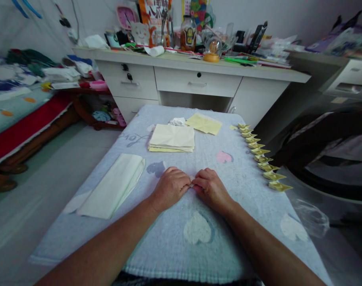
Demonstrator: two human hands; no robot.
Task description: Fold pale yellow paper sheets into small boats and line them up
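Pinching a small pale piece (192,182), 2 hands (173,186) sit between folded sheets (114,186) and yellow shapes (260,151).

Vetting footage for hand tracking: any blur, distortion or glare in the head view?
Head view: wide-angle stretch, the white desk showing slanted sides; head view again: soft detail, the small pale piece pinched between left hand and right hand hard to make out; head view lighting: diffuse, soft shadows, pale sheen on the floor at left.

small pale piece (192,182), mostly hidden, pinched from both sides, above blue cloth (169,246)
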